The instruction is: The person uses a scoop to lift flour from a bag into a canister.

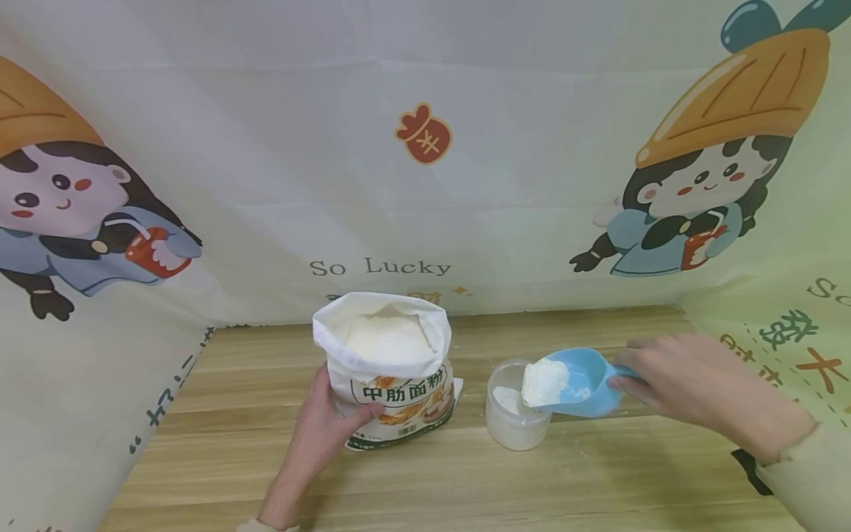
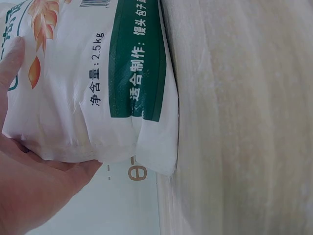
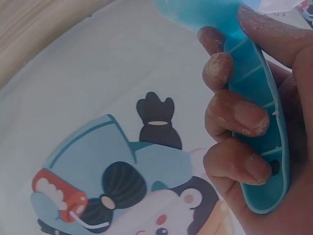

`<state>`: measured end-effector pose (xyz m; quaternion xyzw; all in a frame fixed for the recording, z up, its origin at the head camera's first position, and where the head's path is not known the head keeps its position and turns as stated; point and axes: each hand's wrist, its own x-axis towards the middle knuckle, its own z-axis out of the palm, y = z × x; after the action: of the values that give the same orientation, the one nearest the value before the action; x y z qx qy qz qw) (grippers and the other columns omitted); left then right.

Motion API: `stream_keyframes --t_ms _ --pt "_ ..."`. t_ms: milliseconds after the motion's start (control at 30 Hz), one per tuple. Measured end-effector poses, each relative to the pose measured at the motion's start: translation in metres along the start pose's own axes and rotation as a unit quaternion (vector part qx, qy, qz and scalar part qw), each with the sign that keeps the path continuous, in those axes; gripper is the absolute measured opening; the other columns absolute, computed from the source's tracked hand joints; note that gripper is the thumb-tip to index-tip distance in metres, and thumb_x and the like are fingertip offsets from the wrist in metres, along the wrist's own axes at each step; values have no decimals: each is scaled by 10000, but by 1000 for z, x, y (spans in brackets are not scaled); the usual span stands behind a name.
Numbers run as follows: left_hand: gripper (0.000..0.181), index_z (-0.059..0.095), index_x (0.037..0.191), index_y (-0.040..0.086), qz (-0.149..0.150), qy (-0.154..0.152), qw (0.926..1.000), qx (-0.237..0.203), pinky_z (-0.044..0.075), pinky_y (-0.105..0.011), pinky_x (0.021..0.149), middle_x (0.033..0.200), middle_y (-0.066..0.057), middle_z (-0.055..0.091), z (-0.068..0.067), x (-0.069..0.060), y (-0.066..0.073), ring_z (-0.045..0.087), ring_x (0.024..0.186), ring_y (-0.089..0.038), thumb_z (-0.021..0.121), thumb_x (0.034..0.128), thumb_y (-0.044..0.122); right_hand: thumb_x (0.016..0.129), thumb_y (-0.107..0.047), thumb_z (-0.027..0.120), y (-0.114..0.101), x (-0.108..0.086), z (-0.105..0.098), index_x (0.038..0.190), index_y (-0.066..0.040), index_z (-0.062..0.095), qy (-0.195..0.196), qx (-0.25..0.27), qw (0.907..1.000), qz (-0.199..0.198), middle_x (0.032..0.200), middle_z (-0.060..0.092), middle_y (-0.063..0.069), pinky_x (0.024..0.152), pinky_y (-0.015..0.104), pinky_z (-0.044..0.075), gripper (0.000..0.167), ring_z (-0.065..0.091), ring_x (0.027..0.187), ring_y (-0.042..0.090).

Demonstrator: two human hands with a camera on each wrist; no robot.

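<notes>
My left hand [image 1: 330, 416] grips the side of a white flour bag [image 1: 399, 399] that stands upright on the table with its top open and flour [image 1: 388, 338] inside. In the left wrist view the thumb lies on the bag's [image 2: 68, 98] printed front. My right hand [image 1: 705, 384] grips the handle of a blue scoop [image 1: 592, 380]. The right wrist view shows its fingers curled round the ribbed handle [image 3: 254, 103]. White flour fills the scoop's front end, which tilts over the rim of a clear round jar [image 1: 518, 428]. That jar also contains flour.
Beneath everything is a wood-grain tabletop [image 1: 219, 443]. A pale printed cloth [image 1: 279, 162] with cartoon figures encloses the back and sides. A small dark object [image 1: 751, 471] lies partly hidden by the right sleeve [image 1: 811, 473].
</notes>
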<state>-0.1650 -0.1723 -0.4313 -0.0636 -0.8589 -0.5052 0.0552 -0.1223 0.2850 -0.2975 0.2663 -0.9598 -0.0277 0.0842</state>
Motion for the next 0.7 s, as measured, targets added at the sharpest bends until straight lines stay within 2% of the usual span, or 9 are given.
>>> stream_keyframes --t_ms 267,467,700 --pt "997 356 1551 126 67 11 10000 5 375 -646 1123 1447 -123 525 0 1 -1 498 1342 -371 941 755 260 885 -319 822 -7 10 -7 755 -243 629 32 -352 9992 -200 655 437 -147 456 278 340 244 378 542 65" --pt "1002 345 1558 127 14 8 10000 39 365 -656 1127 1458 -131 519 0 0 -1 489 1355 -385 937 760 262 874 -305 831 -10 15 -10 743 -239 611 -109 -355 9990 -237 661 456 -138 462 292 349 264 390 547 81" --pt "1008 336 1562 120 27 12 10000 -17 365 -652 1129 1456 -136 518 0 -1 -1 490 1352 -387 936 759 228 857 -294 839 -15 24 -16 661 -248 534 -45 -429 9988 -237 626 420 -130 449 295 357 365 373 525 89"
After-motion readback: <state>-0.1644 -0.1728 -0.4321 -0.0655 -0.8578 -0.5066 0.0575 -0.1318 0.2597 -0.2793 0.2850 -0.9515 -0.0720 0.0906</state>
